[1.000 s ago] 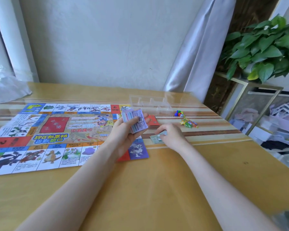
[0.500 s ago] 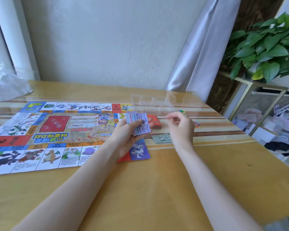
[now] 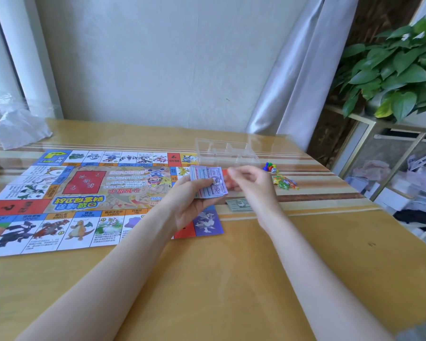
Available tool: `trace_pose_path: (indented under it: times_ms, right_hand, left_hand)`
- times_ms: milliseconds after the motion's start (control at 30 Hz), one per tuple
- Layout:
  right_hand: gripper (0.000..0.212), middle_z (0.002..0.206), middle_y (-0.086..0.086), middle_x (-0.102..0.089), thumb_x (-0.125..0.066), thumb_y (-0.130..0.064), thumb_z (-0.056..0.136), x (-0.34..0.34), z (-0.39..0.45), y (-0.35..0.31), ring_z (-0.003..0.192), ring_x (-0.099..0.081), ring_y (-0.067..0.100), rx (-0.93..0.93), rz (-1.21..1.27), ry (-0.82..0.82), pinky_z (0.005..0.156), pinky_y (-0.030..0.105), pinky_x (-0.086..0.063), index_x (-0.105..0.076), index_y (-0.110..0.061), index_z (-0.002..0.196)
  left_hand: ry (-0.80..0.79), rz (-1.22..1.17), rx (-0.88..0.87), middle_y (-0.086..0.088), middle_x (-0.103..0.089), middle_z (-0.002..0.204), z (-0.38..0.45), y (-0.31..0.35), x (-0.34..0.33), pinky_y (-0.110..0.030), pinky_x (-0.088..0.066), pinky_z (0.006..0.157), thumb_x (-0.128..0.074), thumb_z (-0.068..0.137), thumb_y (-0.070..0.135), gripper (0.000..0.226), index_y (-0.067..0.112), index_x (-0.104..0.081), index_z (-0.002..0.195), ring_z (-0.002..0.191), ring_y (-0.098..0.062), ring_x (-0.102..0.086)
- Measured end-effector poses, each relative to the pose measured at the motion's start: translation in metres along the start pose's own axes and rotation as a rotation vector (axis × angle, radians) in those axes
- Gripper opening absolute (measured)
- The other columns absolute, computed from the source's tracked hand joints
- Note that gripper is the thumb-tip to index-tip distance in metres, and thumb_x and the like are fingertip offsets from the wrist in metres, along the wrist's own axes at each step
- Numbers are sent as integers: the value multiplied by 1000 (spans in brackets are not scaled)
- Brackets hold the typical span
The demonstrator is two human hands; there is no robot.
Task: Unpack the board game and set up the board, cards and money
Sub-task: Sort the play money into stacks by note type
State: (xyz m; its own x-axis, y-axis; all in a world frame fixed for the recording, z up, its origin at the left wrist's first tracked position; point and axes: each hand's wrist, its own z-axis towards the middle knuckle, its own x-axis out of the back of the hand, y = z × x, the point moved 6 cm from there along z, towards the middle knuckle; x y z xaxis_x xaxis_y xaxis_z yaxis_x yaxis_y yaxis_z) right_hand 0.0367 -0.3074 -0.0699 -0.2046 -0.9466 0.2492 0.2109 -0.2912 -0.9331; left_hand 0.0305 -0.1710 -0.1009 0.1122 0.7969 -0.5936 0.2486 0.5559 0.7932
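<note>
Board: unfolded flat on the tabletop. Money: a fanned stack of notes gripped in the left hand over the board's right edge; green notes lie on the tabletop just beside it. Right hand: fingers curled at the stack's top edge; whether it pinches a note cannot be told. Advice: peel one note per pull, sort by colour, lay piles apart.

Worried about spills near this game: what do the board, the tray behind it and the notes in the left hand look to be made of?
Board: thin glossy printed paper or card, lying flat. Tray: clear hard plastic, see-through, with dividers. Notes: thin printed paper, fanned in the left hand.
</note>
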Motion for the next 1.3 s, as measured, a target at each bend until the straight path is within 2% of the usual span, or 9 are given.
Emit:
trace_pose_path:
  times_ms: [67,167,233,333,467,833,1033,1133,1300]
  right_hand:
    - [13,89,-4,-64,-65,-29,85,19,8,-3,87,-58,14,6,-304,31,73,18,-44,-66,-16,87]
    - [34,117,3,-50,-65,-47,77,21,5,17,115,-43,27,-140,-777,-78,94,34,-39,-60,-23,99]
    - [46,123,5,-41,-62,-53,77,10,-4,26,120,-36,31,-137,-907,-118,98,37,-32,-54,-23,110]
    - [43,125,1,-41,-55,-51,83,-3,-11,30,116,-39,31,6,-954,-79,96,37,-29,-53,-26,118]
    - [28,117,-1,-54,-50,-34,91,-9,-15,28,113,-42,27,164,-940,-119,92,36,-37,-61,-17,110]
    - [20,109,6,-56,-50,-25,93,21,-5,37,116,-39,27,126,-977,-98,90,33,-38,-61,-11,102]
    - [18,109,8,-55,-53,-23,92,43,0,41,110,-45,29,75,-961,-66,84,33,-38,-62,-10,100]
    - [18,112,7,-53,-52,-24,93,50,1,44,112,-43,27,82,-962,-84,85,33,-39,-60,-10,102]
    - [27,118,4,-52,-43,-31,97,50,2,44,116,-40,28,96,-1028,-45,92,36,-34,-60,-11,104]
  left_hand:
    - [45,52,14,-25,-62,112,2,-3,2,-37,-59,71,-46,92,-6,29,-4,-49,121,92,-33,-66]
    - [99,97,31,-21,-61,105,3,-9,2,-42,-55,80,-46,92,-6,27,-1,-49,119,94,-34,-63]
    - [119,121,36,-21,-60,105,2,-14,2,-42,-53,81,-46,92,-5,29,-1,-49,120,91,-32,-61]
    - [117,106,49,-22,-62,109,2,-20,6,-39,-53,81,-45,92,-6,28,-2,-51,119,95,-30,-62]
    - [72,63,73,-24,-61,116,2,-22,9,-39,-52,84,-44,93,-6,30,-4,-50,122,107,-35,-60]
    - [81,54,122,-21,-62,117,2,-23,11,-39,-51,87,-46,92,-6,37,-1,-47,128,112,-31,-59]
    - [107,52,137,-22,-59,119,0,-23,9,-36,-53,80,-45,93,-7,36,-1,-46,128,113,-31,-58]
    - [106,75,112,-21,-60,116,0,-20,5,-36,-52,80,-45,92,-7,32,0,-49,123,106,-29,-60]
    - [-26,107,66,-15,-71,93,-1,-15,-21,-31,-57,76,-45,92,-6,20,-1,-57,108,83,-21,-70]
